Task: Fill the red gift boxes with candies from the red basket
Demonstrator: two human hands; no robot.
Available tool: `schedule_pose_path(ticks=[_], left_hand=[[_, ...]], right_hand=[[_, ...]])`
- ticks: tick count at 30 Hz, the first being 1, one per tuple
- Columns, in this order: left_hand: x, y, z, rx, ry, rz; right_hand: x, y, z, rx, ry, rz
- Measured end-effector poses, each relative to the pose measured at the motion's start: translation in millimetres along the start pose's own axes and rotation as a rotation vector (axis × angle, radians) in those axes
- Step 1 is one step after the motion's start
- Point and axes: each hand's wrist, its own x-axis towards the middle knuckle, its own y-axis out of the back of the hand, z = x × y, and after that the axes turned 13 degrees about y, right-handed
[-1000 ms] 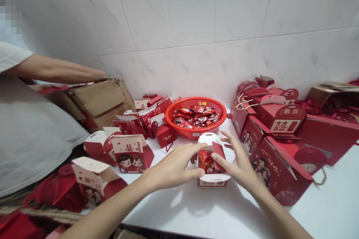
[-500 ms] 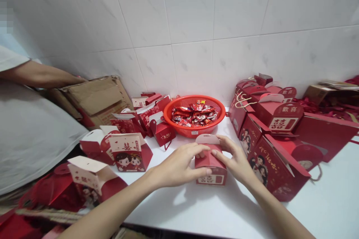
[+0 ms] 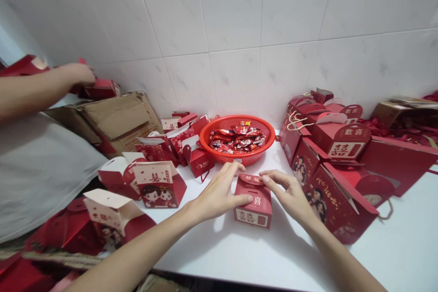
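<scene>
A small red gift box [image 3: 252,212] with white and gold characters stands on the white table in front of me. My left hand [image 3: 224,194] holds its left side, thumb lying across the top and fingers curled toward the back. With thumb and index finger, my right hand [image 3: 282,187] pinches the right end of the rounded top flap [image 3: 251,179], which leans over a slot in the lid. Just behind the box is a red-orange plastic basket [image 3: 236,159] of wrapped candies [image 3: 239,139]. The inside of the box is hidden.
Red gift boxes [image 3: 159,187] crowd the table on the left, and larger red boxes [image 3: 345,141] with cord handles on the right. A cardboard carton [image 3: 119,118] stands back left. Beside it, another person's hand [image 3: 80,75] is at a red box [image 3: 102,87].
The box's top flap has folded over toward me, and my right hand has moved onto its edge. At left, the other person's arm has risen out of the carton with a red box.
</scene>
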Motion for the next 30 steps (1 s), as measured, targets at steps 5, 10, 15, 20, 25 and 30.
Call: schedule_pose_path(ticks=[5, 10, 15, 20, 25, 30], left_hand=[[4, 1.9, -5, 0.008, -0.027, -0.155], [3, -0.4, -6, 0.038, 0.018, -0.136], [-1, -5.8, -2, 0.069, 0.072, -0.105], [-4, -11.4, 2, 0.112, 0.101, -0.053], [-4, -14.1, 9, 0.168, 0.136, -0.033], [-5, -15.0, 15, 0.225, 0.132, -0.033]], right_hand=[[-2, -3, 0, -0.035, 0.039, -0.012], [-4, -3, -1, -0.119, 0.114, 0.08], [-5, -3, -5, -0.16, 0.152, 0.108], [-25, -9, -19, -0.39, 0.222, 0.071], [-57, -27, -28, -0.719, 0.259, -0.024], [-63, -41, -24, -0.859, 0.199, -0.02]])
